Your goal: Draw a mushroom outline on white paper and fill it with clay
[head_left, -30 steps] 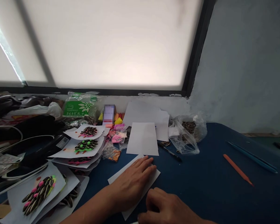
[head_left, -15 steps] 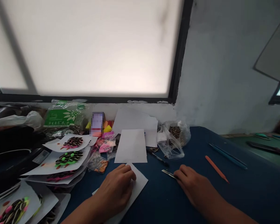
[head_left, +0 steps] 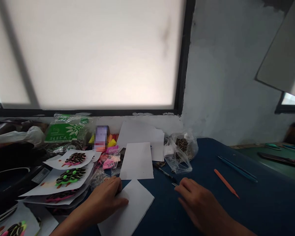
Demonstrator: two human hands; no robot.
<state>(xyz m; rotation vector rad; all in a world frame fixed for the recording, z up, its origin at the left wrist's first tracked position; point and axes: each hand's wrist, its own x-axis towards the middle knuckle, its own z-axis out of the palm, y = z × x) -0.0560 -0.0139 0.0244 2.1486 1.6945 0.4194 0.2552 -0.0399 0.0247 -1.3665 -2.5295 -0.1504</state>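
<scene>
A white sheet of paper lies at an angle on the blue tabletop in front of me. My left hand is at its left edge, fingers curled and thumb resting on the sheet. To the right, my right hand is low over the table, its fingers closed on a thin, flat, pale strip-like tool. Only the tip of that tool shows; the hand covers the remainder. A black pen lies just beyond it. Another white sheet lies flat behind the angled one.
Stacked cards with seed-and-clay hedgehogs stand at left. Behind are a green seed bag, a phone and coloured clay packets. A plastic bag of seeds sits by the wall. An orange tool and blue tool lie right.
My left hand has slid left from the middle of the angled sheet to its edge, uncovering more paper. My right hand now covers more of the pale tool. The view has shifted slightly.
</scene>
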